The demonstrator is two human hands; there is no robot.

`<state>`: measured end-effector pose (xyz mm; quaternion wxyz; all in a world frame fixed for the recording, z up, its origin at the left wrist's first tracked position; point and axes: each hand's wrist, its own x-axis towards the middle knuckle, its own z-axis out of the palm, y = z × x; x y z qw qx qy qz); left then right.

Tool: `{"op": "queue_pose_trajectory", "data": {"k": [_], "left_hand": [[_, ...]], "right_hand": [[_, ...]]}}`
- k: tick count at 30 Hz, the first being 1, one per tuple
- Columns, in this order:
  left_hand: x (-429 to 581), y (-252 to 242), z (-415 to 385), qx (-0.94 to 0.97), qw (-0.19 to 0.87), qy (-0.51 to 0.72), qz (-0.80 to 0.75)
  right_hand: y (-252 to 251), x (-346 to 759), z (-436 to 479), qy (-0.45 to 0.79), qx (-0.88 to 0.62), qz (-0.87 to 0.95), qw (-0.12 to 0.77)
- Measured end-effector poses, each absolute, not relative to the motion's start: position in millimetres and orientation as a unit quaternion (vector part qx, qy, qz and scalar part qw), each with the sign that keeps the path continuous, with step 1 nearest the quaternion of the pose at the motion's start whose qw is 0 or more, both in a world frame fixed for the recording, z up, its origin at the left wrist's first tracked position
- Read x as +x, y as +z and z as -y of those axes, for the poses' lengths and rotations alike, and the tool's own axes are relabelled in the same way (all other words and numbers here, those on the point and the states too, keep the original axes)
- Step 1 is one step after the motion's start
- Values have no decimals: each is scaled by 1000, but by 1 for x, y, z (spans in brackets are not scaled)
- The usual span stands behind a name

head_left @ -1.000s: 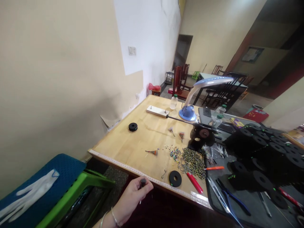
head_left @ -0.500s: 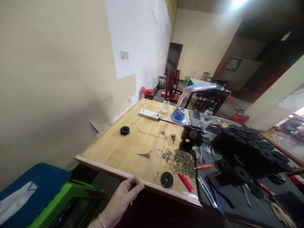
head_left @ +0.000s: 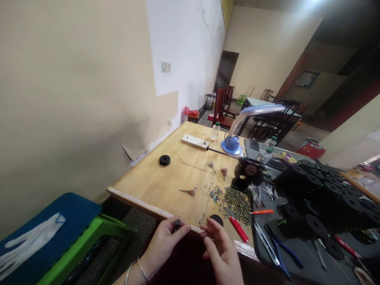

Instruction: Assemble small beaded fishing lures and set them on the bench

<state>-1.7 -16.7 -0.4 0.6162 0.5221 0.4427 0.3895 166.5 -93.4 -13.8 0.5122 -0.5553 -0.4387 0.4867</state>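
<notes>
At the table's front edge, my left hand [head_left: 166, 241] is closed around a small dark object [head_left: 177, 225], mostly hidden by the fingers. My right hand [head_left: 219, 249] is just to its right, fingers apart and curved, with nothing seen in it. Behind the right hand lies a black disc [head_left: 217, 219], partly covered by the fingers. A small metal piece [head_left: 202, 218] rests between the hands, further in. A red-handled tool [head_left: 238, 229] lies right of the right hand. Many small striped pieces [head_left: 237, 204] are heaped beyond it.
The wooden table [head_left: 142, 184] holds a black spool [head_left: 164, 160], a white block [head_left: 195, 141], a blue lamp [head_left: 231, 145] and a black device [head_left: 247, 174]. On the dark mat [head_left: 292, 233] are pliers [head_left: 282, 245] and black spools [head_left: 308, 225]. A blue stool [head_left: 71, 221] bears a white glove [head_left: 35, 237].
My right hand has come into view beside my left and now covers part of the black disc. The camera view has shifted, so the table appears further right.
</notes>
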Motion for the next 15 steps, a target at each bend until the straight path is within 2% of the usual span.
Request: {"op": "queue_pose_trajectory", "data": {"k": [3, 7, 11, 15], "left_hand": [[1, 1, 21, 564, 592, 383, -429], [2, -1, 24, 600, 548, 381, -440], [0, -5, 24, 636, 511, 373, -443], [-8, -4, 10, 686, 446, 351, -455]], "right_hand": [[-6, 142, 70, 570, -497, 360, 546], [-8, 130, 62, 614, -492, 338, 517], [-21, 130, 57, 590, -528, 364, 490], [-35, 132, 52, 553, -541, 353, 526]]}}
